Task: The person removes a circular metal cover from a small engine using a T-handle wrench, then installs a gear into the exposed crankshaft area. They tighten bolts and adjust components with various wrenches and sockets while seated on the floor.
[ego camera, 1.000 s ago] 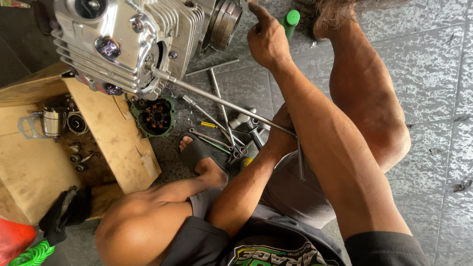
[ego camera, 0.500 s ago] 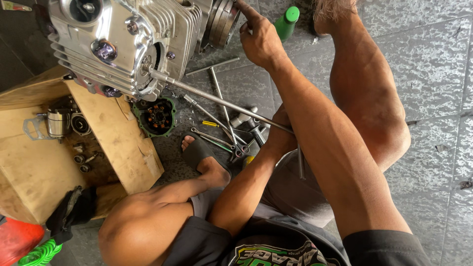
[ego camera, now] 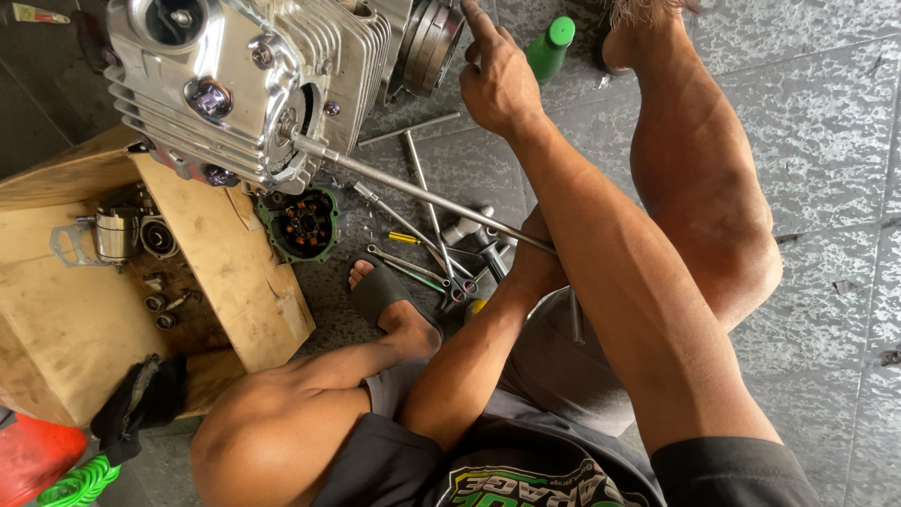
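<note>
Nearest you, your left hand [ego camera: 535, 272] sits at the near end of the long T-handle wrench [ego camera: 422, 191], mostly hidden behind your right forearm, so I can't tell its grip. The wrench's far end is seated in the engine [ego camera: 253, 84] side cover, so fastener work looks mid-way, with loose parts on the wooden crate [ego camera: 66, 319] left of the engine. Your right hand [ego camera: 497, 80], right of the engine, rests fingers spread on the flywheel [ego camera: 432, 38], clamping nothing; the engine's top is cut off.

Grey tiled floor [ego camera: 826, 188], daylight
</note>
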